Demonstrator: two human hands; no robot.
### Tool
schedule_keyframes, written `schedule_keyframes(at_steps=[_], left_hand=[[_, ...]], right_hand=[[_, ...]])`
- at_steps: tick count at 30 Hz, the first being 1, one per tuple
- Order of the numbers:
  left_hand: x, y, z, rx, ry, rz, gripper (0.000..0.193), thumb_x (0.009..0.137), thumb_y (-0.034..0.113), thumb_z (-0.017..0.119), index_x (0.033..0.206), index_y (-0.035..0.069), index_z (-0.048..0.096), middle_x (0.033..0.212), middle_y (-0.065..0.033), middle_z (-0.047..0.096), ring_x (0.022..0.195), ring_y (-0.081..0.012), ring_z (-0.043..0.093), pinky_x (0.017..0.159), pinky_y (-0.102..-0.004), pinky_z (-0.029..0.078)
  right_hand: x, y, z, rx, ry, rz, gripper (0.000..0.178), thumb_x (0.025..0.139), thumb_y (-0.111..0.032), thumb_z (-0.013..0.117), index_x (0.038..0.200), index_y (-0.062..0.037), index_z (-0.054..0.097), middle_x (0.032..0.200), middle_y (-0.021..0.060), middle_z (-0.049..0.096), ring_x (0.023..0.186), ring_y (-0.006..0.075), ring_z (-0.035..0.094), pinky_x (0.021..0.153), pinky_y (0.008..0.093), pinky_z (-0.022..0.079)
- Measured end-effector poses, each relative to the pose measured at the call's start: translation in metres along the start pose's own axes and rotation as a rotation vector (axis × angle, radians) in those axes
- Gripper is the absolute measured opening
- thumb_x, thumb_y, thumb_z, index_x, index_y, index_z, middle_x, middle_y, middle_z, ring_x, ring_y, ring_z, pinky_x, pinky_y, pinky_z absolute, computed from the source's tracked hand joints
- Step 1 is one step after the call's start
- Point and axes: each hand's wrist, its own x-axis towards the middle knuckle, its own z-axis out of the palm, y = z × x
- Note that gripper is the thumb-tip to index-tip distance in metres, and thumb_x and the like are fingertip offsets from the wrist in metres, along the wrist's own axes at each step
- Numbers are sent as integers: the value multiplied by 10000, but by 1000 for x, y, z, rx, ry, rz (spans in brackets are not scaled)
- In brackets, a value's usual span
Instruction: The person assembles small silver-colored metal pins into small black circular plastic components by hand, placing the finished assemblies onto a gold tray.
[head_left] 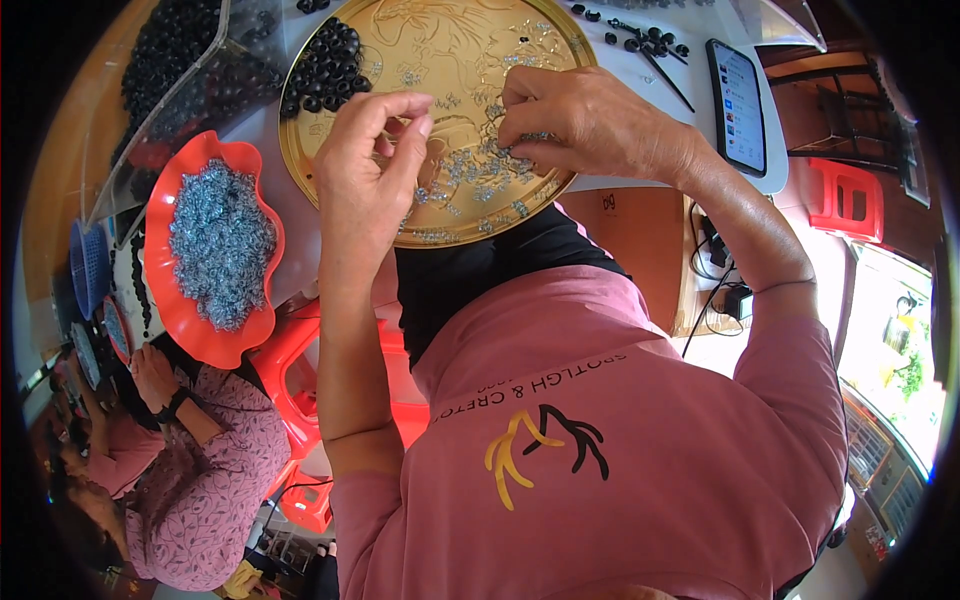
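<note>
A round golden tray [467, 222] with a raised pattern lies in front of me, partly over my lap. Small silvery coil springs [480, 170] are scattered across it. Black round knob-like parts [328, 68] are heaped at its left side. My left hand [372, 150] hovers over the tray's left half, thumb and forefinger drawn close together; anything between them is too small to make out. My right hand [575, 118] reaches down over the right half, its curled fingertips among the springs. What those fingertips pinch is hidden.
A red wavy-rimmed bowl [262, 318] full of springs stands left, near a clear bin [190, 90] of black parts. A phone [738, 108], loose black parts [650, 40] and a thin black rod [668, 80] lie right. Another person's hand [153, 378] works at lower left. Red stools stand around.
</note>
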Motion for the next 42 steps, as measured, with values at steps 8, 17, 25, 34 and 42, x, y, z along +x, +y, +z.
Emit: schedule_keyframes(at_steps=[8, 17, 25, 34, 42], left_hand=[[-3, 15, 8, -123, -183, 174, 203, 835, -58, 713, 1016, 33, 697, 919, -73, 674, 731, -136, 620, 614, -262, 487], [5, 10, 3, -76, -131, 250, 192, 814, -46, 745, 980, 16, 671, 906, -80, 677, 738, -147, 641, 611, -260, 489], [4, 6, 1, -185, -85, -55, 166, 867, 21, 738, 1015, -3, 665, 916, -53, 697, 736, -92, 639, 610, -239, 484], [8, -4, -5, -525, -114, -341, 181, 939, 156, 712, 1013, -5, 677, 852, -58, 700, 733, -76, 634, 602, -195, 448], [13, -4, -7, -801, -137, -467, 221, 982, 231, 658, 951, 13, 668, 799, -53, 679, 653, -104, 626, 518, -194, 396]], right_hand=[[7, 2, -9, 593, -23, 260, 199, 910, -182, 727, 1027, -24, 693, 929, 20, 646, 828, 107, 622, 720, 273, 506], [22, -10, -18, 934, -106, 490, 267, 941, -228, 711, 1097, -12, 699, 873, -22, 681, 754, 28, 577, 671, 205, 476], [30, -4, 7, 776, 135, 309, 203, 952, -168, 693, 1073, -5, 702, 941, 6, 679, 768, 38, 560, 675, 223, 478], [39, -12, 12, 851, 264, 335, 235, 966, -170, 679, 1108, 17, 663, 869, 5, 641, 715, 71, 562, 650, 221, 476], [45, -19, 10, 1079, 258, 386, 273, 986, -206, 649, 1128, 26, 651, 756, -8, 595, 600, 55, 489, 549, 211, 410]])
